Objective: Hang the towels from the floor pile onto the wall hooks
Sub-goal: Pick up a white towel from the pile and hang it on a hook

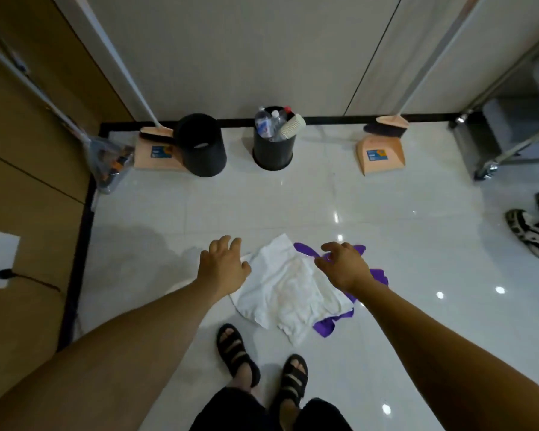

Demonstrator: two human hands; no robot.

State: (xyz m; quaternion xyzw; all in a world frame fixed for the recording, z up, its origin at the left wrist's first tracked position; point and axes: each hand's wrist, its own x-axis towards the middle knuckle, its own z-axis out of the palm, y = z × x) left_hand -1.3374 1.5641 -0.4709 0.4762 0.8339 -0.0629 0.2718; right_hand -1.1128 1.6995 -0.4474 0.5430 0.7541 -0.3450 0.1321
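A crumpled white towel (288, 290) lies on the glossy tiled floor (402, 213), spread over a purple towel (324, 326) whose edges stick out to the right and below. The left hand (223, 265) hovers at the white towel's left edge, fingers loose, holding nothing. The right hand (344, 265) hangs above the purple cloth with fingers spread; whether they touch it is unclear. A black bin (273, 150) of bottles stands by the far wall.

Utility corner; 2 bins (273, 150), 2 dustpans (381, 155), broom (386, 127).
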